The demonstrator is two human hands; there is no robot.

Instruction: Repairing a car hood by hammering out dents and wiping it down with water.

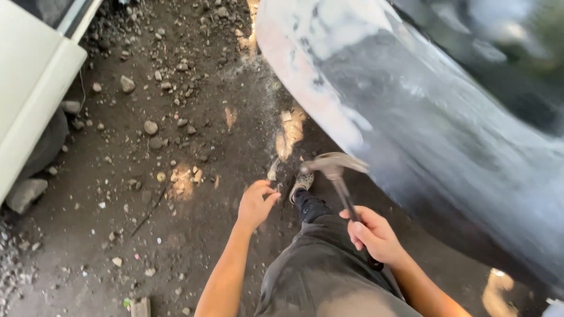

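A sanded grey car panel is filling the right side, sloping over stony dirt ground. The right hand is gripping a claw hammer, its blurred head just beside the panel's near edge; a glancing blow could dent it. The left hand is hanging loosely curled, empty, near a shoe that loose stones could trip.
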